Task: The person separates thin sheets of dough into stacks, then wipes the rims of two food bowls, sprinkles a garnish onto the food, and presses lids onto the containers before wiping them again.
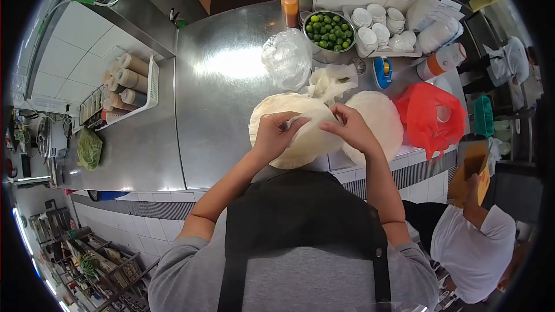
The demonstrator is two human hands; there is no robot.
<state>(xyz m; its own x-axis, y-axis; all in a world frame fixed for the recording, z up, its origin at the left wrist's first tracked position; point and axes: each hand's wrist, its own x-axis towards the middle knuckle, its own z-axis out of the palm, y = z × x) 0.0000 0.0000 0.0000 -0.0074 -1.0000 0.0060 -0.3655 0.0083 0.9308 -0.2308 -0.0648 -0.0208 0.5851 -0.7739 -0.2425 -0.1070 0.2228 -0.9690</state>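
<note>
Two stacks of pale, round, flat sheets lie on the steel counter, a left stack (272,107) and a right stack (378,121). Over the left stack, a thin translucent sheet (315,130) is stretched between both hands. My left hand (277,134) pinches its left side between thumb and fingers. My right hand (351,129) has thumb and fingertips closed at the sheet's upper right edge. Just behind the stacks lies a crumpled pale wrapper (332,82), with a clear plastic bag (287,60) to its left.
Behind are a bowl of limes (329,32), orange squeeze bottles (290,8), a tray of white cups (390,53) and a blue tape dispenser (382,72). A red bag (430,117) is at right, a bottle basket (151,84) at left. A person in white (474,251) stands lower right.
</note>
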